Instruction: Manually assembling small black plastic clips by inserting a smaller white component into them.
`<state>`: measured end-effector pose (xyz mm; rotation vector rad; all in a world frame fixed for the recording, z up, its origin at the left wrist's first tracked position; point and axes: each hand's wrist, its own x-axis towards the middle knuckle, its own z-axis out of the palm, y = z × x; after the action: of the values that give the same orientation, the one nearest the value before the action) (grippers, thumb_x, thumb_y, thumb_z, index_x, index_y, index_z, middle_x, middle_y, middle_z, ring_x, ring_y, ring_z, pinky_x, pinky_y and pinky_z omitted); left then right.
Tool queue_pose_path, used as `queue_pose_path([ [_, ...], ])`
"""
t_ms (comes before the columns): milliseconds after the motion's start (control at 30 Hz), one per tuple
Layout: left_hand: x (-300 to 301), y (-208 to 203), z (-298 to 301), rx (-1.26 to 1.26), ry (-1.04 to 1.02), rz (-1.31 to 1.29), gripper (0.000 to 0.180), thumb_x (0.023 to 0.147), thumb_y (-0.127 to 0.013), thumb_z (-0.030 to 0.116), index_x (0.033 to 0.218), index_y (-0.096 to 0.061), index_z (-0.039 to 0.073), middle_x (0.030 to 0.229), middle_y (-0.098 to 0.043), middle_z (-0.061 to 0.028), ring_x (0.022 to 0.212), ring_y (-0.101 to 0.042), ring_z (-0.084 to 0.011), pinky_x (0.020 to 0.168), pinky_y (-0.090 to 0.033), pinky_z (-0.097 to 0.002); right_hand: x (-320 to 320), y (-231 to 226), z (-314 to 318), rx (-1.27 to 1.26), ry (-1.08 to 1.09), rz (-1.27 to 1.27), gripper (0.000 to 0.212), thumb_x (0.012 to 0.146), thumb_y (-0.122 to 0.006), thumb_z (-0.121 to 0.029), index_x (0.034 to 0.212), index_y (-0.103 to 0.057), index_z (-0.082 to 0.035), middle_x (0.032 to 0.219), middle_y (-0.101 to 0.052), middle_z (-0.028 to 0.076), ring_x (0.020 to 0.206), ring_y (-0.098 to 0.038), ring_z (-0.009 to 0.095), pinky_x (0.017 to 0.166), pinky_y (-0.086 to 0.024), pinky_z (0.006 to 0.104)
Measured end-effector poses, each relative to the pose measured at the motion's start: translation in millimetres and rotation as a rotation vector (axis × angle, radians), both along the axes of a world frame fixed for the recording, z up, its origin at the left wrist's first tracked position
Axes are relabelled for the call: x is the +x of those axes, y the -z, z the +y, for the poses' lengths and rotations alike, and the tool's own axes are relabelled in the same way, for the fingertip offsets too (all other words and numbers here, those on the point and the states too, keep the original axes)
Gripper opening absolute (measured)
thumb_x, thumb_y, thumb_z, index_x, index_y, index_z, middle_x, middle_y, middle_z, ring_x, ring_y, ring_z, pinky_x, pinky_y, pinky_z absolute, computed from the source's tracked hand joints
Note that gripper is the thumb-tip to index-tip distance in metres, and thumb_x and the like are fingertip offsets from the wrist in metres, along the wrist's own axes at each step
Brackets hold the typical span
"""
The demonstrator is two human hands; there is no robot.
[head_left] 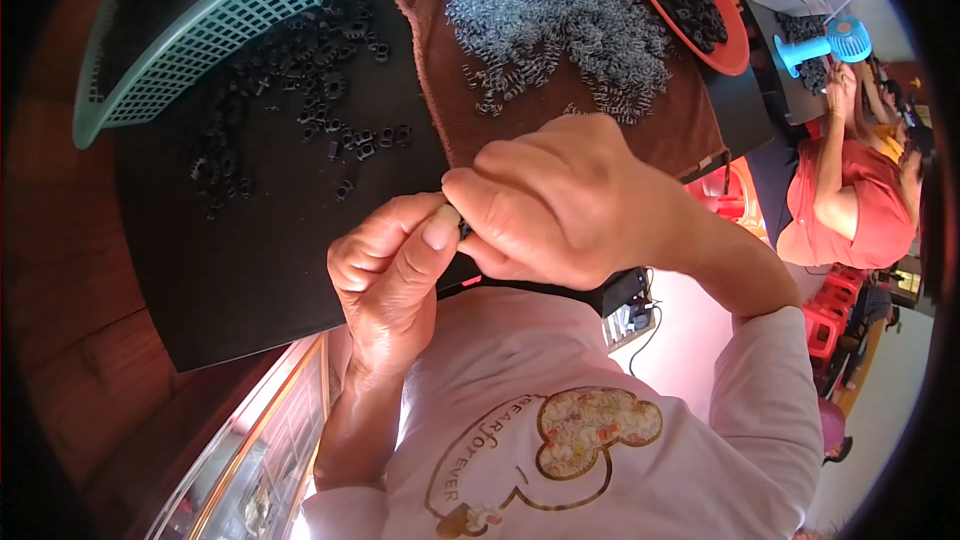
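Observation:
My left hand (392, 265) and my right hand (560, 202) meet above the near edge of the black table (270, 270). The left thumb and forefinger pinch a small dark piece (464, 229), mostly covered by my fingers. My right hand is curled closed, its fingertips pressed against the same piece; the exact kind cannot be made out. Beyond the right hand, a large heap of small metal coil springs (560, 20) lies on a brown cloth (440, 80). Many small black plastic parts (335, 125) are strewn over the table to the left.
A teal plastic basket (240, 15) with dark contents stands at the far left. A red-orange bowl (738, 52) of black pieces sits at the far right, near a blue fan (845, 39). A person in a red shirt (850, 200) and red stools (825, 315) are off to the right.

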<state>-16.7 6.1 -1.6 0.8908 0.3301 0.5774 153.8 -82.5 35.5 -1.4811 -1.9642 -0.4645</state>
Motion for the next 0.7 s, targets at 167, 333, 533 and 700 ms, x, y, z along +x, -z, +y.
queue_pose_path([
  [167, 1, 5, -3, 0.136, -0.028, 0.003, 0.021, 0.095, -0.063, 0.011, 0.103, -0.067, -0.008, 0.091, -0.067, -0.0065, 0.082, -0.059, -0.0102, 0.079, -0.049, -0.0263, -4, 9, -3, -0.014, -0.017, 0.061, 0.031, 0.071, -0.073, -0.020, 0.091, -0.059, -0.001, 0.067, -0.053, 0.004, 0.050, -0.058, 0.017, 0.041, -0.044, 0.0290],
  [333, 7, -4, -7, 0.208, 0.062, -0.002, 0.038, 0.101, -0.055, 0.025, 0.112, -0.062, -0.010, 0.102, -0.070, -0.0173, 0.089, -0.070, -0.0232, 0.084, -0.057, -0.0361, 16, -12, -26, -0.256, 0.213, 0.042, 0.034, 0.074, -0.075, -0.025, 0.096, -0.058, -0.005, 0.070, -0.057, 0.002, 0.057, -0.062, 0.022, 0.047, -0.045, 0.0340],
  [533, 3, -3, -7, 0.242, 0.057, 0.001, 0.033, 0.103, -0.051, 0.022, 0.107, -0.064, -0.007, 0.100, -0.070, -0.0208, 0.083, -0.071, -0.0260, 0.076, -0.060, -0.0373, 116, -22, -79, -0.166, 0.676, 0.115, 0.038, 0.083, -0.073, -0.019, 0.114, -0.062, 0.000, 0.082, -0.064, 0.012, 0.068, -0.064, 0.027, 0.059, -0.050, 0.0355],
  [700, 6, -2, -9, 0.289, 0.052, 0.006, 0.031, 0.103, -0.050, 0.020, 0.104, -0.065, -0.007, 0.098, -0.070, -0.0200, 0.080, -0.071, -0.0245, 0.074, -0.059, -0.0359, 183, -23, -102, -0.423, 0.922, 0.185, 0.044, 0.086, -0.069, -0.027, 0.119, -0.061, 0.001, 0.080, -0.065, 0.014, 0.071, -0.064, 0.030, 0.066, -0.050, 0.0388],
])
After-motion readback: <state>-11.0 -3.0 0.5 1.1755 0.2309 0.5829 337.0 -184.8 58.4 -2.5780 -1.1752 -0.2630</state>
